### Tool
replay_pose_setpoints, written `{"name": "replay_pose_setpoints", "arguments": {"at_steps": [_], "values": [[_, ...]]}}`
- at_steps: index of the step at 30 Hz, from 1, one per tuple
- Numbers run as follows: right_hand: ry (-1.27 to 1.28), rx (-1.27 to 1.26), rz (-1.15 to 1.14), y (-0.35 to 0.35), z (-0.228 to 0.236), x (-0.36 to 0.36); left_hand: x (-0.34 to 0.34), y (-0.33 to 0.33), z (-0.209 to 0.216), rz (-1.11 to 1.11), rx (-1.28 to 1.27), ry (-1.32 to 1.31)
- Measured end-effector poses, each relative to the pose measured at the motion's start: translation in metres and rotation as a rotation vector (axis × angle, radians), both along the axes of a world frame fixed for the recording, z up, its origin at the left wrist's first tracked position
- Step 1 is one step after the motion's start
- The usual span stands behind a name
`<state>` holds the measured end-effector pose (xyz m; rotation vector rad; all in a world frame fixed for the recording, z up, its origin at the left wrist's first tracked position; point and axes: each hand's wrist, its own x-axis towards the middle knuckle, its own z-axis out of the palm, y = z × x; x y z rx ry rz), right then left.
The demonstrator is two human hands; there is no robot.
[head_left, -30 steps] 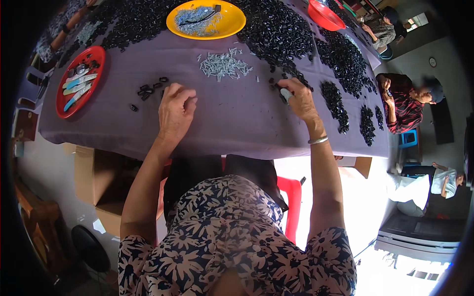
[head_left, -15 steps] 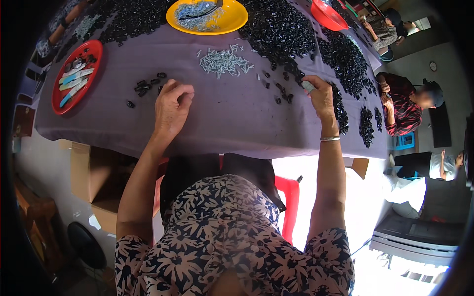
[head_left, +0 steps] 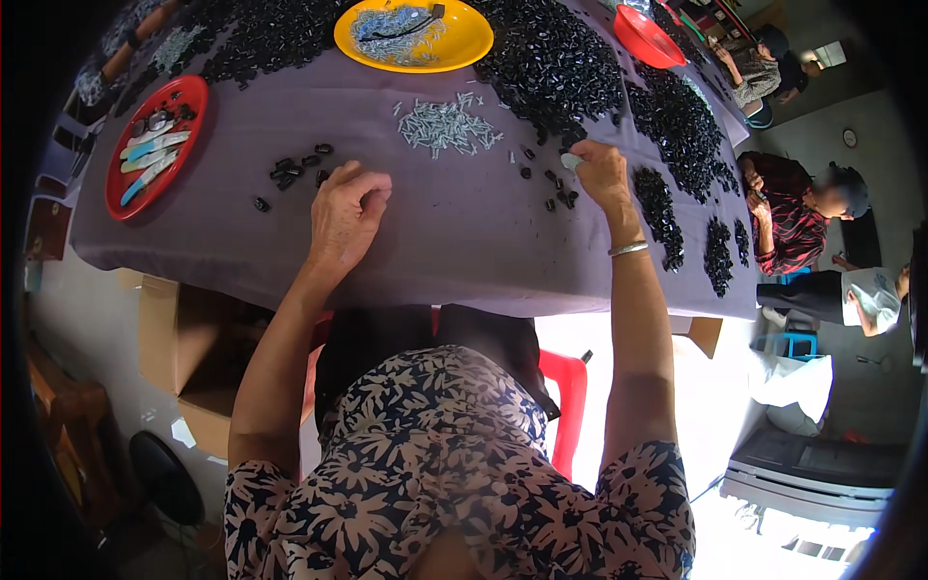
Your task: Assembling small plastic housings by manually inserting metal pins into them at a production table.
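**Two hands among small black parts on a purple-covered bench**

The right hand (head_left: 601, 174) has its grip closed around a small pale piece (head_left: 571, 161) that peeks out at the fingertips, at the edge of the big heap of black parts (head_left: 551, 68). A few loose black parts (head_left: 559, 196) lie scattered on the cloth just beside and below this hand. A thin metal bangle (head_left: 628, 248) sits on the wrist.

The left hand (head_left: 346, 215) rests on the purple cloth (head_left: 454, 242) with its fingers curled in toward the palm; whether its grip has hold of anything cannot be told. Just to its left lies a small cluster of black parts (head_left: 295, 170).

Between the two hands, further up the bench, a pile of small silvery screws (head_left: 447, 126) is spread out. Beyond it stands a yellow plate (head_left: 464, 43) with metal bits in it. At the left edge sits a red plate (head_left: 188, 101) holding pale blue and white pieces. More black parts (head_left: 681, 121) run along the right side, and a red bowl (head_left: 646, 39) stands at the far right. Another person in a red patterned top (head_left: 788, 227) sits at the right edge of the bench.
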<state>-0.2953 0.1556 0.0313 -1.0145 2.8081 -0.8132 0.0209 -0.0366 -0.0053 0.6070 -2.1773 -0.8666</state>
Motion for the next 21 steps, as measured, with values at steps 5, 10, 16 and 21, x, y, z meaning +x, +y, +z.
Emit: {"name": "replay_pose_setpoints", "arguments": {"at_steps": [5, 10, 16, 21], "values": [[0.161, -0.021, 0.037, -0.004, 0.000, -0.008, 0.001, 0.002, 0.004, -0.009, -0.009, -0.012], [0.080, -0.022, 0.058, -0.021, 0.000, -0.010, 0.001, 0.003, 0.007, -0.003, 0.017, -0.019], [0.131, 0.132, -0.020, -0.051, -0.008, -0.011, 0.001, 0.002, 0.006, -0.024, -0.031, -0.007], [0.241, -0.022, 0.045, -0.058, -0.025, 0.010, 0.001, 0.002, 0.006, -0.008, 0.010, -0.006]]}}
